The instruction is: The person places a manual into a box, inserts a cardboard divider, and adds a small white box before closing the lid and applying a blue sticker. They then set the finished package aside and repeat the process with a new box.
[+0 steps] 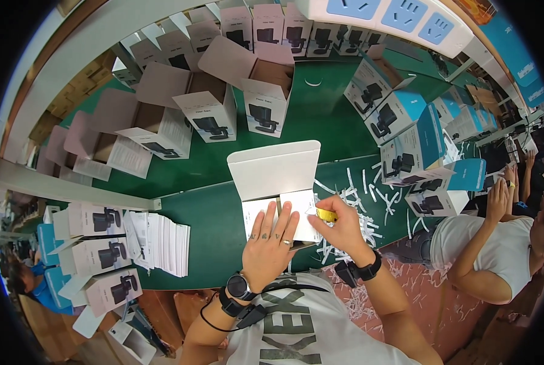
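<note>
A white carton (pixel 274 172) stands in front of me with its lid flap raised at the back. My left hand (pixel 268 242) lies flat across its inner white flaps, fingers spread. At the carton's right side, my right hand (pixel 343 228) is closed around a small yellow tool (pixel 326 215). Its tip is close to the carton's edge, and most of it is hidden by my fingers. Many thin white paper strips (pixel 369 201) are scattered just right of the carton.
Open printed cartons (pixel 264 109) line the back, with more cartons (pixel 400 161) at the right. A stack of white leaflets (pixel 171 246) and cartons (pixel 110 252) stand at the left. A power strip (pixel 400 15) hangs overhead. A person (pixel 497 258) sits at the right.
</note>
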The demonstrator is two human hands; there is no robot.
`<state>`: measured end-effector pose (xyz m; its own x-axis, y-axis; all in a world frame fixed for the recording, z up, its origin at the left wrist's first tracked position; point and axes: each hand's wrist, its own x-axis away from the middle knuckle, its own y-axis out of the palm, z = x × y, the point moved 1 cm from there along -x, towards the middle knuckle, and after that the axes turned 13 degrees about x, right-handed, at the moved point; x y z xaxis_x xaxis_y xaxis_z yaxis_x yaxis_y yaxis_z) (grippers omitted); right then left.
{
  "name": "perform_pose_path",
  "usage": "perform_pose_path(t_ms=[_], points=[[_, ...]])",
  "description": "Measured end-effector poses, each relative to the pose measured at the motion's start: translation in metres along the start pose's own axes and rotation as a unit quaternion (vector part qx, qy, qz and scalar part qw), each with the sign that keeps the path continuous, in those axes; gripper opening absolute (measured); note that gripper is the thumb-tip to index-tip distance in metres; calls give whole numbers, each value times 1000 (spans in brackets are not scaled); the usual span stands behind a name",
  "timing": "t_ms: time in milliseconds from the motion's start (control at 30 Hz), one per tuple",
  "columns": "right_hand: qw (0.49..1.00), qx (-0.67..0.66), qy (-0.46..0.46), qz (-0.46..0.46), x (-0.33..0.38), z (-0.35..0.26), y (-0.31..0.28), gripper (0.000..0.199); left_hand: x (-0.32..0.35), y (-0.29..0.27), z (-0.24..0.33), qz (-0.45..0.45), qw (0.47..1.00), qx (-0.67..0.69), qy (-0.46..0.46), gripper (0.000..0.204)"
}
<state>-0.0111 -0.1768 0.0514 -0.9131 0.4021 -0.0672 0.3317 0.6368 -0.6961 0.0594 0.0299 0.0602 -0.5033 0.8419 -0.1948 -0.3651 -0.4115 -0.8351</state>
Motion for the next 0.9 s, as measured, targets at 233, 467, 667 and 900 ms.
perform_pose_path(t_ms=[233, 467, 667, 900], points=[[960, -246, 134, 1, 40, 9, -22, 33, 4, 0, -1, 4, 1000, -6, 7, 94], [934, 356, 5, -23, 18, 30, -53, 24, 4, 2, -4, 44, 999, 17, 17, 91], [977, 144, -131, 81, -29, -68, 4, 16, 15, 11, 0, -18, 996, -89, 15, 66], [963, 154, -209, 72, -47, -110, 74, 15, 41, 12, -27, 32, 998, -33, 47, 46]])
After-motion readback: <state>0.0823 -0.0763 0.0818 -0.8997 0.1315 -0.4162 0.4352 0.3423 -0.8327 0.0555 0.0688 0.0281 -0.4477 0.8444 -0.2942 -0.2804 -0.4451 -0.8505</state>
